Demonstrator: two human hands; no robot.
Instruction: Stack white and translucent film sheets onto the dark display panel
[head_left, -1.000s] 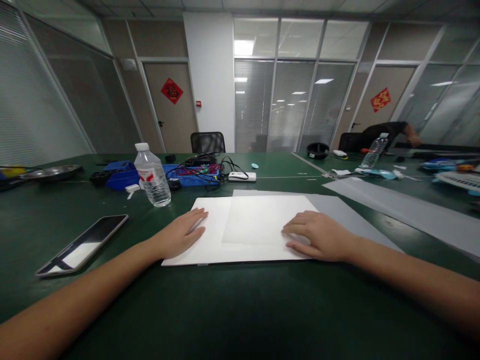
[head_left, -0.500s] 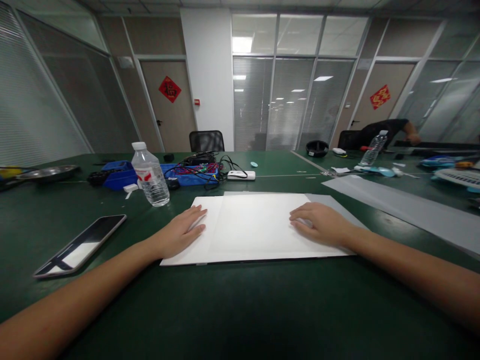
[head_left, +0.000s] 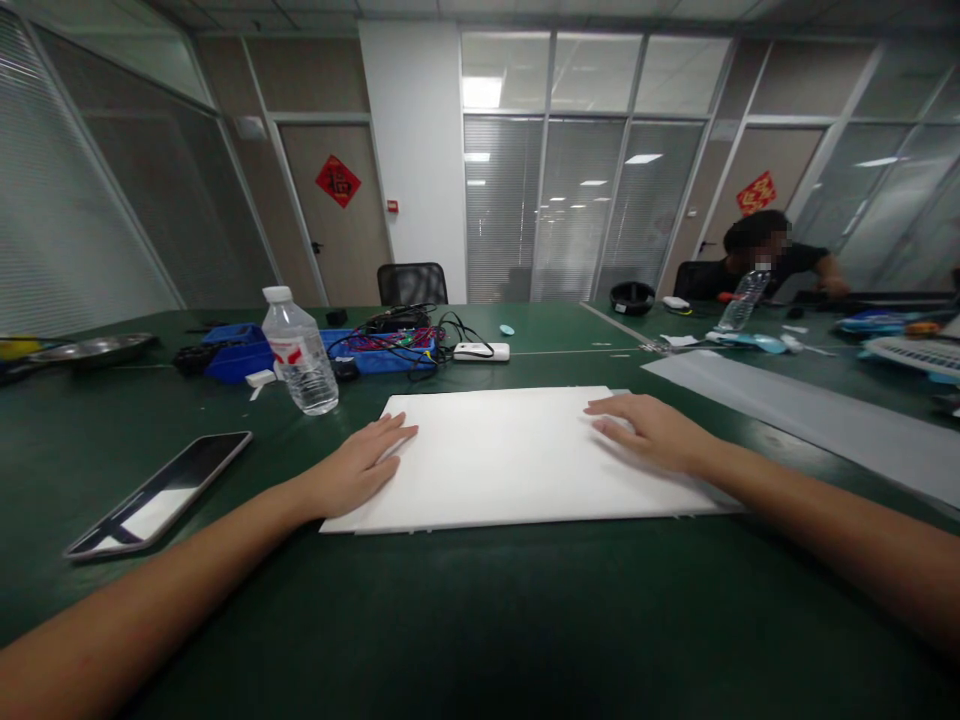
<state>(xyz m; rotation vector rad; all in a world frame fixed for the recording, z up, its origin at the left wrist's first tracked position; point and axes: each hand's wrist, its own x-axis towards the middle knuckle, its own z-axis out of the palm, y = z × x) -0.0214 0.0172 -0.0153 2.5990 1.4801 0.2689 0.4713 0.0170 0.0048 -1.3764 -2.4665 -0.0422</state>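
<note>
At the far left of the dark green table (head_left: 480, 620), a shiny metal dish (head_left: 94, 349) sits near the edge of the view. Nearer, also on the left, a phone (head_left: 161, 495) lies flat and slantwise, its dark screen facing up and catching a pale reflection. Beyond it stand a blue bin (head_left: 241, 360) and, to its right, a clear water bottle (head_left: 304, 362) with a white cap, upright.

The left hand (head_left: 358, 466) lies palm down on the left end of the white sheets (head_left: 495, 460), its fingers stretched out and slightly apart, gripping nothing. The sheets lie flat in the near middle of the table, between the two hands, stacked with edges that do not quite line up. Behind them, farther off, are a blue tray (head_left: 360, 361) heaped with tangled cables (head_left: 405, 322) and a white power strip (head_left: 481, 352).

The right hand (head_left: 651, 432) is over the right part of the sheets, fingers loosely extended and holding nothing; whether its fingertips press or only skim the surface is hard to tell. Farther right, a long pale strip (head_left: 810, 420) runs toward the right edge. Behind it, a second bottle (head_left: 742, 302) stands in front of a person in dark clothing (head_left: 802, 268), leaning over the table.
</note>
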